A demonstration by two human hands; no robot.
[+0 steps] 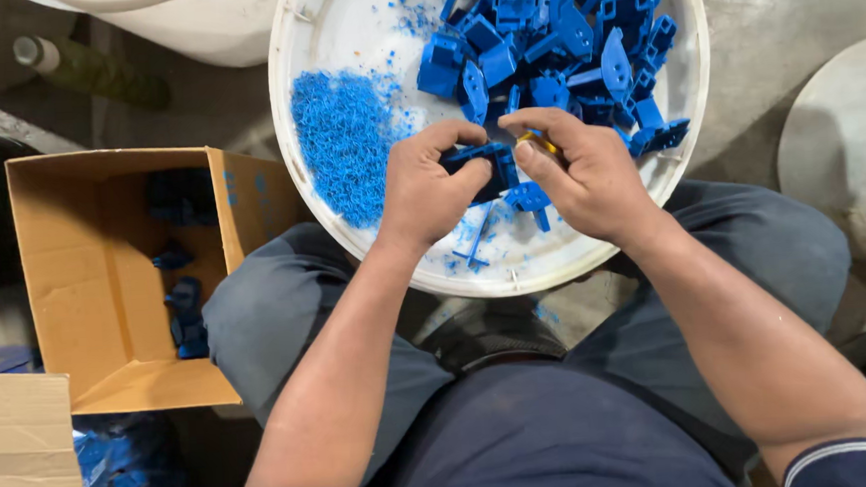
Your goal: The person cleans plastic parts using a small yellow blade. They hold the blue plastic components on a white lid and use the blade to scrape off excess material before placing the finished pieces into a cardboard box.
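My left hand (430, 189) has its grip closed around one blue plastic part (483, 158), thumb over the top edge and fingers curled beneath it, and holds it just above the near half of the white round tray (339, 19). My right hand (589, 179) is pinched shut on a small yellow-handled tool (541, 142), whose tip meets the same part; the blade end is hidden by the fingers, so I cannot tell its exact shape. Judging by the layout, the work is trimming: a heap of fine blue shavings (347, 148) lies on the left side of the tray, and a few longer blue strips (478, 236) lie on the tray directly under the hands. The pile of untrimmed blue parts (561, 35) fills the far right of the tray and is large, so I judge most of the batch remains. To the left of the tray, beside my left knee, an open cardboard box (86, 295) holds only a few blue parts (187, 309) along its right wall, which suggests a small finished share. A second cardboard flap (15, 450) sits nearer than the box, at the lower left, with blue plastic sheeting (126, 473) beside it. Beyond the tray at upper left stand a white container (199, 22) and a green bottle (92, 69) lying on the floor. My left forearm crosses the line from tray to box.
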